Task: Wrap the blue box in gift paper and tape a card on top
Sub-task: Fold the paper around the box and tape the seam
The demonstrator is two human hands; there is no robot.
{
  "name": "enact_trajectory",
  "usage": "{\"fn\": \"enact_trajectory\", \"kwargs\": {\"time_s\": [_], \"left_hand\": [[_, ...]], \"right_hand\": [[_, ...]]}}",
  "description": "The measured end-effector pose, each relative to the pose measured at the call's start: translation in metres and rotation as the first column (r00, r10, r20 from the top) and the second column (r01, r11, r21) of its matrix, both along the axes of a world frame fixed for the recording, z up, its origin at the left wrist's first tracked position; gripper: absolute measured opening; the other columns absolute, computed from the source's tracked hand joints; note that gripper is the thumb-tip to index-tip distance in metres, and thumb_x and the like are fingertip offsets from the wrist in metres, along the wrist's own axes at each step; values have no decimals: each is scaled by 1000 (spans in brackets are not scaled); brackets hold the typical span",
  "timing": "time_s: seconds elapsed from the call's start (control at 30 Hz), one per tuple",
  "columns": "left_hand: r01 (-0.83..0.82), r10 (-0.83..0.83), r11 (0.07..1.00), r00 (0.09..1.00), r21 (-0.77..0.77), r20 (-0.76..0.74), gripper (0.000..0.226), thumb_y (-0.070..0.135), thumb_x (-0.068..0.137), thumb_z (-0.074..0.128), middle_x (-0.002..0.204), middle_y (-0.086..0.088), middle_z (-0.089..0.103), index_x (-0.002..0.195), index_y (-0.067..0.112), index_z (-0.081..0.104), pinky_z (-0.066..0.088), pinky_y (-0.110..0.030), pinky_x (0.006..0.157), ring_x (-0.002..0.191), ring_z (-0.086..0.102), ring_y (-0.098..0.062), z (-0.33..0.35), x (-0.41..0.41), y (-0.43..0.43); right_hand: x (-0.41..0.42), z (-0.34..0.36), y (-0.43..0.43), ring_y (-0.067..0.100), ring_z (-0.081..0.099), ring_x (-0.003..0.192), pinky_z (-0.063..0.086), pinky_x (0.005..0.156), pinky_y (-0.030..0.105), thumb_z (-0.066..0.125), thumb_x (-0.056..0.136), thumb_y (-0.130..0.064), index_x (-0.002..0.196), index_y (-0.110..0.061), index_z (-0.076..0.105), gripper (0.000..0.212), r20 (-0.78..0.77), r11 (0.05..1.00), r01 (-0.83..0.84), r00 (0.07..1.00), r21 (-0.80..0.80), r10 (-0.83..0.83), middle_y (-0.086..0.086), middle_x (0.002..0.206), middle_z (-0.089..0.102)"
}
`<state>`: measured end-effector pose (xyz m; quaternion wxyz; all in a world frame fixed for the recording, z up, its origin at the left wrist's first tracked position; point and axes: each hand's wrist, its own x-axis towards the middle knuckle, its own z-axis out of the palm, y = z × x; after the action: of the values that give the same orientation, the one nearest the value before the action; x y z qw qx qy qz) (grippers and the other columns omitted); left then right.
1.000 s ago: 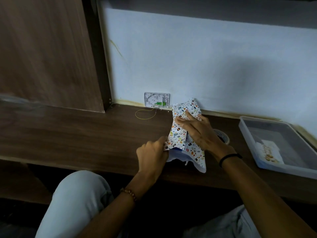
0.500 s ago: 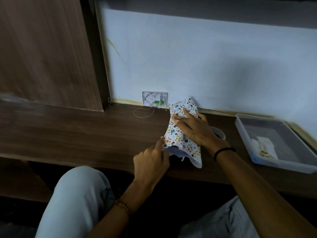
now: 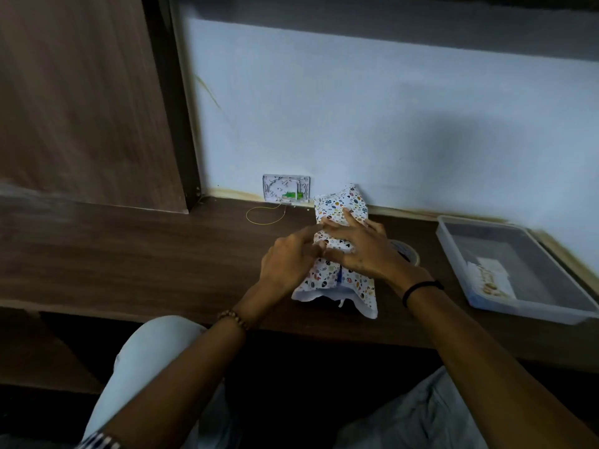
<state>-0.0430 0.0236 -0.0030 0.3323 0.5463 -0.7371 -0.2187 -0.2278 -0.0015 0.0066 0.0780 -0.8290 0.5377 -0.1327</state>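
— Two hands on the parcel. How far along is it?

— Roughly halfway, I'd judge. Starting at the left, a socket plate [image 3: 286, 188] and a loop of yellow wire [image 3: 265, 216] sit at the back of the desk [image 3: 129, 254], no part of this job. Then comes the left hand [image 3: 290, 259], forefinger stretched onto the gift paper [image 3: 340, 202], the other fingers curled at the seam. Whether they pinch the edge, I cannot tell.

— And the box?

— The blue box [image 3: 339, 276] lies mid-desk inside the paper, only a blue sliver showing where the flaps meet. The right hand [image 3: 361, 252] presses flat on top, fingers spread, holding the overlap down.

— Taped?

— No tape on the seam that I can see. The near end gapes, unfolded, and the far end stands up loose. The tape roll [image 3: 409, 251] lies just beside the right hand, partly hidden.

— The card?

— Far right, in the plastic tray [image 3: 453, 236]; the card [image 3: 492, 277] is untouched. Left to do: seal the seam, fold both ends, tape the card on.
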Motion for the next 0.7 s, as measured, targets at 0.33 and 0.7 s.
{"fn": "enact_trajectory", "kwargs": {"time_s": [0.33,0.7], "left_hand": [[8,-7,997,1000,-75,19,40,41,95,58,111,4,72,134,47,50,57,-43,79,100,68,-15,-16,4,-6],[84,-8,956,965,-283,261,37,38,91,65,151,8,42,127,36,62,53,-41,88,134,45,-12,-2,2,-12]], "right_hand": [[-2,4,37,17,12,149,13,117,45,66,85,-57,154,-36,26,82,305,991,71,947,112,-103,-5,165,2],[-20,-11,36,5,46,106,38,83,12,70,90,-25,113,-16,73,25,391,936,198,918,-292,-72,-7,110,66]]}}
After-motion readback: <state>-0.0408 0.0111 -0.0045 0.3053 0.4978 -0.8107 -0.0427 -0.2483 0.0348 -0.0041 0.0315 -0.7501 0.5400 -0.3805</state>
